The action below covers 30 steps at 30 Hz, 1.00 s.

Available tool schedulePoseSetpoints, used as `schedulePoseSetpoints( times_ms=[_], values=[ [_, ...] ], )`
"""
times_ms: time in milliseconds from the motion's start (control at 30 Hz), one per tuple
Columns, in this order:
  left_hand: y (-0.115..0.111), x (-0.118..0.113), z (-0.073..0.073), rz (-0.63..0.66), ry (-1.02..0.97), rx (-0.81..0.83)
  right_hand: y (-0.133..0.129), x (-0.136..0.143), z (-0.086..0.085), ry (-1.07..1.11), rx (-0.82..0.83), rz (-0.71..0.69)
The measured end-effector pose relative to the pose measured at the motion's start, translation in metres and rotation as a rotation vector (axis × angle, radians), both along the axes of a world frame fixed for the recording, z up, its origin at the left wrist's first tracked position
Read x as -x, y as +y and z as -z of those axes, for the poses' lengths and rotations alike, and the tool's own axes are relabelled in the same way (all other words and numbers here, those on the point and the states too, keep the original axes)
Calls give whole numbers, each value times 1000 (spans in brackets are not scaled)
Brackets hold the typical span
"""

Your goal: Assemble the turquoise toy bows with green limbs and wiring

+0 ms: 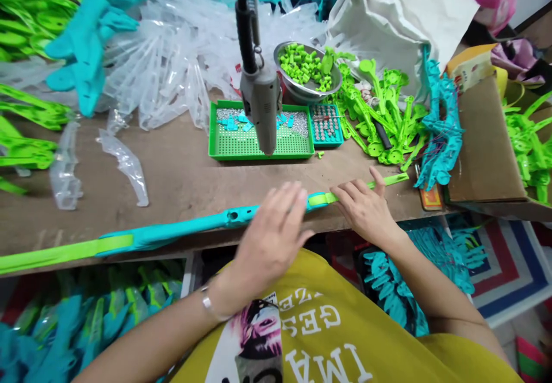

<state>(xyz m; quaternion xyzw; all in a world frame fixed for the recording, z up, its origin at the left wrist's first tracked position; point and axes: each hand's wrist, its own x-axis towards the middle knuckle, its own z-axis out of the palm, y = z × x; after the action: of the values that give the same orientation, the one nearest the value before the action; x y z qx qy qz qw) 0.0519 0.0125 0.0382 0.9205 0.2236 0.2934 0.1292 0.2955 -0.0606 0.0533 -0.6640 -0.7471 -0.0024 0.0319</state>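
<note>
Beneath the fingers of the left hand (276, 228), the long teal and green plastic piece (185, 228) is crossed near its dark-rimmed hole; its long axis is run sideways, angled slightly away from the body towards the right. The green end section is covered in part by the right hand (366, 210), so neither hand can be judged nearer. The left hand is held palm down, its fingers nearly straight and unclenched, its thumb spread to the right. The right hand is bent over the piece with one outer finger raised; whether it is grasped or merely pressed cannot be told. Just beyond the left fingertips, the green tray (263, 152) is placed, with the grey power tool (261, 104) suspended over it. Farther out, green plugs are held in the metal bowl (304, 92), and loose green parts (386, 113) are heaped beyond the right hand.
</note>
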Motion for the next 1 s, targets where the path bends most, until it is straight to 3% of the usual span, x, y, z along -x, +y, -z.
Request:
schedulePoseSetpoints(
  times_ms=[100, 167, 333, 533, 633, 733, 767, 800, 900, 1000],
  values=[
    [-7, -48, 4, -51, 219, 78, -8, 2, 7, 3, -25, 13],
    [-6, -65, 7, -75, 373, 109, -12, 2, 13, -15, -39, 23],
    [1, -69, 13, -58, 417, 8, -12, -1, 24, -26, -80, 37],
    [6, -68, 15, -44, 414, -38, -12, -2, 25, 15, -96, 36],
    [8, -69, 10, -53, 436, -21, -26, -11, 29, 65, -342, 114],
    [8, -73, 5, -48, 440, 19, -39, -26, 37, 263, -788, 423],
    [7, -75, 4, -43, 443, 24, -40, -30, 41, 394, -841, 498],
    [7, -78, 4, -39, 449, 23, -39, -34, 46, 547, -814, 528],
    [5, -90, 9, -23, 448, -2, -30, -40, 64, 958, -432, 412],
    [4, -102, 15, 15, 405, -13, -18, -42, 79, 1145, -255, 328]
  ],
)
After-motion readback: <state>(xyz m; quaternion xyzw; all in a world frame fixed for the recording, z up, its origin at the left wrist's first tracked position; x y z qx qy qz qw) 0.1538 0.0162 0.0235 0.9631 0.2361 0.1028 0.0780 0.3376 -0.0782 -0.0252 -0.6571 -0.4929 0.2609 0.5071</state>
